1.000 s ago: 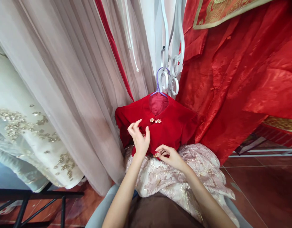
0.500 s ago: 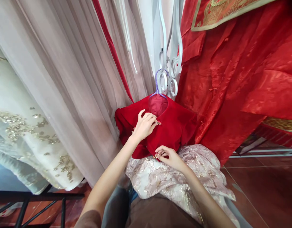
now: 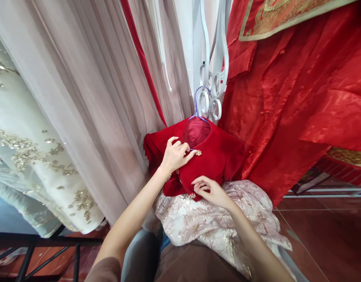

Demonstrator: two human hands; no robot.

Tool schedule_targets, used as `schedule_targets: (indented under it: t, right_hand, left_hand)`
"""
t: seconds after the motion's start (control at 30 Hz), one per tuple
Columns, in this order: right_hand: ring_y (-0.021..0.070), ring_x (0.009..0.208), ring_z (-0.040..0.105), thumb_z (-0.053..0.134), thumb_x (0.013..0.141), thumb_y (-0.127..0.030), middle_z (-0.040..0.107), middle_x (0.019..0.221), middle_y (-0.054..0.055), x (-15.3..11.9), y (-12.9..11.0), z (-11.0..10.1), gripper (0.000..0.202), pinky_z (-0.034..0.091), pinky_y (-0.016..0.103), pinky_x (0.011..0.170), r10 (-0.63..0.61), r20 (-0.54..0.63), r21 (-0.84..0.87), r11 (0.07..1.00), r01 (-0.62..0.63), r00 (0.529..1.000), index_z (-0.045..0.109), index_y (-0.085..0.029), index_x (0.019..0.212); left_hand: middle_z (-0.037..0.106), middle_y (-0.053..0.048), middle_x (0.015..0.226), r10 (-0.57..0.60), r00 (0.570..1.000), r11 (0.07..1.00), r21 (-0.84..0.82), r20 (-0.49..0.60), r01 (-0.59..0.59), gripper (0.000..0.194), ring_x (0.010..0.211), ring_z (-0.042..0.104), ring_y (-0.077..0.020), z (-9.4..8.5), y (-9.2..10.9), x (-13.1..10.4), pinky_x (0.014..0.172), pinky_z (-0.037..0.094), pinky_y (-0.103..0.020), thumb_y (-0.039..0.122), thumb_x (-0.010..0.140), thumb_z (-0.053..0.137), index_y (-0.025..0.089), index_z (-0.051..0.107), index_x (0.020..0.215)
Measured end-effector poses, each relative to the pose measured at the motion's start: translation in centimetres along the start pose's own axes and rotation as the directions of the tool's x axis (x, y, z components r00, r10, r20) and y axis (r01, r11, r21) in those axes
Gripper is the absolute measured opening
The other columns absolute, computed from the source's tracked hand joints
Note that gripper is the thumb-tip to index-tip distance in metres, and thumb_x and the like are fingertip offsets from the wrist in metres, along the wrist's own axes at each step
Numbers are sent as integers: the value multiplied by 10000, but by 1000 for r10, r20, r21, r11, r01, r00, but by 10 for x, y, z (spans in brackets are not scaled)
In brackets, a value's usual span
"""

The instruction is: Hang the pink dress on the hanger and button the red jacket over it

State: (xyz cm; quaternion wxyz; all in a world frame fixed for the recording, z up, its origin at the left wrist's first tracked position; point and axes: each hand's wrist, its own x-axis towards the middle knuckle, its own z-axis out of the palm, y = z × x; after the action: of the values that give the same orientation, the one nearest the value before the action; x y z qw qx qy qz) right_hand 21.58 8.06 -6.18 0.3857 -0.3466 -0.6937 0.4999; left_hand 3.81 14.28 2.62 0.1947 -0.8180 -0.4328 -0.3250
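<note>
A red velvet garment [image 3: 211, 162] hangs on a purple hanger [image 3: 196, 102] in front of me, its neck open and its front edges apart. My left hand [image 3: 175, 154] is at the neckline, thumb and fingertips closed on the garment's left front edge, just beside a jewelled flower button [image 3: 198, 152]. Lower down, my right hand [image 3: 208, 190] hovers over the front with loosely curled, parted fingers and nothing in them. Under it, near the hem, sits another jewelled button [image 3: 191, 195].
White scrolled metalwork [image 3: 215, 84] holds the hanger. Pale curtains [image 3: 89, 98] and a sequinned white dress [image 3: 36, 156] hang left, red satin garments [image 3: 286, 98] right. Pink-white brocade [image 3: 204, 223] lies below. A black metal frame [image 3: 29, 254] stands lower left.
My right hand has let go of the lower button and lifted slightly. My left hand has shifted a little left, off the upper button, which now shows more fully.
</note>
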Motion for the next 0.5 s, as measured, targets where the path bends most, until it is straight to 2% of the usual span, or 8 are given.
schedule_targets:
  t: [0.1, 0.13, 0.2, 0.27, 0.33, 0.4, 0.5]
  right_hand:
    - [186, 992, 618, 552, 837, -398, 651, 1048, 84, 27, -24, -1, 255, 511, 346, 883, -117, -240, 70, 988, 137, 964, 582, -215, 1011]
    - [197, 1061, 597, 535, 846, -427, 634, 1117, 92, 38, -32, 1, 303, 488, 364, 934, -168, -289, 91, 975, 202, 942, 563, -224, 1069]
    - [217, 1222, 502, 520, 846, -478, 536, 1306, 107, 58, -46, 9, 462, 426, 388, 1020, -236, -303, 107, 954, 280, 923, 474, -236, 1237]
    - [248, 1359, 330, 499, 838, -542, 328, 1481, 135, 69, -54, 19, 672, 341, 418, 1089, -208, -286, 75, 968, 238, 935, 311, -207, 1390]
    - [284, 1425, 126, 479, 823, -601, 148, 1541, 172, 68, -53, 25, 843, 216, 470, 1138, -120, -312, -17, 993, 121, 943, 168, -137, 1454]
    - [318, 1426, -26, 487, 800, -634, 63, 1543, 214, 57, -47, 22, 956, 96, 526, 1146, -62, -394, -132, 991, 10, 917, 93, -69, 1463]
    - [357, 1416, -58, 525, 770, -639, 39, 1536, 241, 36, -36, -1, 1024, 59, 565, 1135, -76, -518, -256, 964, -69, 852, 67, -40, 1462]
  left_hand:
    - [632, -44, 738, -178, 968, 980, 51, -178, 190, 194, 780, 593, -195, 6, 0, -4, 1021, 295, -467, 224, 866, 471, 159, 593, 1001]
    - [640, -65, 805, -222, 950, 969, 63, -218, 241, 253, 831, 592, -207, 10, 1, -5, 1015, 290, -468, 175, 856, 453, 145, 572, 1077]
    - [618, -111, 971, -295, 910, 940, 81, -291, 331, 374, 961, 562, -238, 16, 3, -9, 1012, 284, -472, 115, 823, 440, 144, 525, 1186]
    - [537, -154, 1127, -345, 861, 913, 81, -373, 400, 466, 1106, 486, -274, 19, 5, -13, 1035, 262, -492, 109, 787, 470, 144, 478, 1252]
    - [422, -190, 1248, -392, 801, 885, 52, -453, 463, 563, 1236, 370, -309, 17, 6, -18, 1079, 195, -532, 112, 747, 517, 119, 412, 1300]
    - [295, -216, 1340, -443, 747, 864, -12, -496, 504, 649, 1328, 243, -334, 12, 5, -22, 1103, 133, -558, 99, 713, 542, 101, 344, 1332]
    - [164, -216, 1416, -529, 694, 837, -164, -487, 523, 693, 1375, 184, -318, 1, 1, -25, 1113, 192, -513, 64, 717, 528, 137, 291, 1365]
